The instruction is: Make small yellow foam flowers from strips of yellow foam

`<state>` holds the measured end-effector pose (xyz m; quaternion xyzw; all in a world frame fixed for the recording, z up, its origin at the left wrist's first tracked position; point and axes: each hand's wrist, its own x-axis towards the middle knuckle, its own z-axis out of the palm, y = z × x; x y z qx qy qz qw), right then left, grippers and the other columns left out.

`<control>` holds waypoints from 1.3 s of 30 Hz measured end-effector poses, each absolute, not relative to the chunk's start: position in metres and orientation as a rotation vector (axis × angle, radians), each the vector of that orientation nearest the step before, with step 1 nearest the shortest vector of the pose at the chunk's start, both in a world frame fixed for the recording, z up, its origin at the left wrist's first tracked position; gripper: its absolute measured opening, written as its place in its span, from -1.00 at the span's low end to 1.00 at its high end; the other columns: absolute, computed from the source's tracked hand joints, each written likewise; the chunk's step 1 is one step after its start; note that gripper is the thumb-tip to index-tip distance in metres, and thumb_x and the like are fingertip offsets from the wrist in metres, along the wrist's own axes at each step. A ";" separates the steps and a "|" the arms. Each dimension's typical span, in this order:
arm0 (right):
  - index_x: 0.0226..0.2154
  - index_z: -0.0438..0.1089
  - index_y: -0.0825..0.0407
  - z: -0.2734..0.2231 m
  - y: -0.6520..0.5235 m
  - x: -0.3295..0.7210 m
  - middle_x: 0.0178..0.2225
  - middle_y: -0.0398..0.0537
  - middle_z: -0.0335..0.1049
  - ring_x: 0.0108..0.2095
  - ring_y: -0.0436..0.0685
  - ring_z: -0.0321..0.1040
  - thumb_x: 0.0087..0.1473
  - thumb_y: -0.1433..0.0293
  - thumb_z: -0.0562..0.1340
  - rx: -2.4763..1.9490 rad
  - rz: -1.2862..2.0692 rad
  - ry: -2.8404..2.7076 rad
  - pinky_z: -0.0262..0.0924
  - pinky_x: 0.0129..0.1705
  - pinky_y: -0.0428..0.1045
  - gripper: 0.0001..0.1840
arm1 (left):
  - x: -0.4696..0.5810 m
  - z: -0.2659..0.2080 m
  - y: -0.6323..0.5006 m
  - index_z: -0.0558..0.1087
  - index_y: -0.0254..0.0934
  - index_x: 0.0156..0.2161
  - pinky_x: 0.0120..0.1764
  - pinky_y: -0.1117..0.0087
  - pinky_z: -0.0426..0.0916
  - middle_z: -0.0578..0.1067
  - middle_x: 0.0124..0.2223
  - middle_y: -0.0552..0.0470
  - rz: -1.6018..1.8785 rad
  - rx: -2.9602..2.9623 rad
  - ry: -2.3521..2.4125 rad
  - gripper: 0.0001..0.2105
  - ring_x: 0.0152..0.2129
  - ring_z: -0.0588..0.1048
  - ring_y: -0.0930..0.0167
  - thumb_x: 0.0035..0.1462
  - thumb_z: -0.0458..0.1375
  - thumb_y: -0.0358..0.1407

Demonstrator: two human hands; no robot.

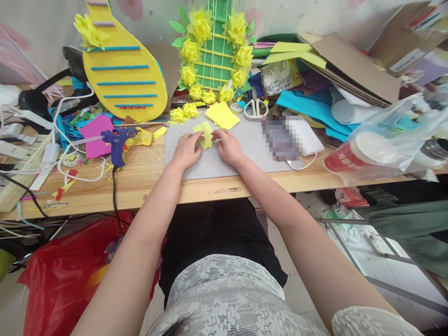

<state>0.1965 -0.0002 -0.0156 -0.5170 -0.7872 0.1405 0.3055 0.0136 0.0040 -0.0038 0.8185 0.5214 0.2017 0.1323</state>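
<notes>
A crowded surface with the handwork at its centre

A pale wall with pink blotches (154,23) backs the light wooden table (149,161), and through the head camera I find clutter along its rear and both ends. On the flat grey mat (210,165), I have the small pale yellow-green paper piece (203,128) between my two hands. Fingertips of the left hand (187,148) touch its left edge, those of the right hand (229,147) its right; the fingers are curled, but from here I cannot tell whether they pinch the paper or merely press it. Working from both sides, I judge, steadies so light a sheet. Just behind lie the stack of bright-yellow paper sheets (223,115) and the white-handled scissors (257,109), handily close. The blue-purple glue gun (117,144) sits off to the left, probably so its nozzle stays away from the paper. The yellow pear-shaped panel with blue strips (124,77) stands upright at the back, presumably to save room.
</notes>
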 end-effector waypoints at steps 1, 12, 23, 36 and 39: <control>-0.06 0.30 0.02 -0.017 0.000 0.196 -0.13 -0.05 0.50 -0.02 0.17 0.28 -0.05 0.66 -0.03 -1.377 0.377 -2.081 0.16 0.08 0.07 -0.48 | 0.013 -0.004 0.004 0.30 -0.27 0.17 0.13 0.18 0.16 0.52 0.06 -0.05 0.592 2.375 1.525 -0.46 0.05 0.35 0.23 0.03 0.04 -0.48; -0.23 0.40 0.04 -0.022 0.004 0.196 -0.19 0.05 0.47 -0.11 0.23 0.24 0.08 0.53 0.02 -1.397 0.294 -2.140 0.15 0.01 0.14 -0.71 | 0.010 -0.001 0.005 0.47 -0.22 -0.03 0.13 0.24 0.20 0.53 0.00 -0.03 0.630 2.377 1.429 -0.62 0.04 0.37 0.25 -0.03 0.15 -0.42; -0.21 0.43 0.05 -0.017 -0.004 0.188 -0.14 0.08 0.40 -0.02 0.27 0.22 0.11 0.25 0.19 -1.483 0.172 -2.205 0.12 0.03 0.14 -0.74 | 0.015 -0.008 0.013 0.53 -0.21 -0.24 0.04 0.17 0.23 0.59 -0.13 -0.03 0.701 2.380 1.482 -0.85 -0.07 0.44 0.23 0.14 0.12 -0.29; -0.20 0.41 0.08 -0.010 -0.005 0.180 -0.12 0.13 0.39 -0.03 0.30 0.23 0.15 0.30 0.14 -1.562 0.155 -2.231 0.12 -0.01 0.14 -0.76 | 0.016 -0.003 0.010 0.48 -0.25 -0.14 0.09 0.22 0.22 0.58 -0.09 -0.02 0.760 2.280 1.488 -0.66 -0.06 0.45 0.27 -0.08 0.13 -0.50; -0.20 0.41 0.08 -0.010 -0.006 0.181 -0.12 0.13 0.39 -0.03 0.30 0.23 0.13 0.32 0.14 -1.548 0.173 -2.216 0.13 0.00 0.14 -0.77 | 0.019 -0.003 0.011 0.48 -0.24 -0.14 0.08 0.20 0.23 0.60 -0.16 -0.01 0.793 2.257 1.467 -0.74 -0.11 0.47 0.28 0.00 0.16 -0.43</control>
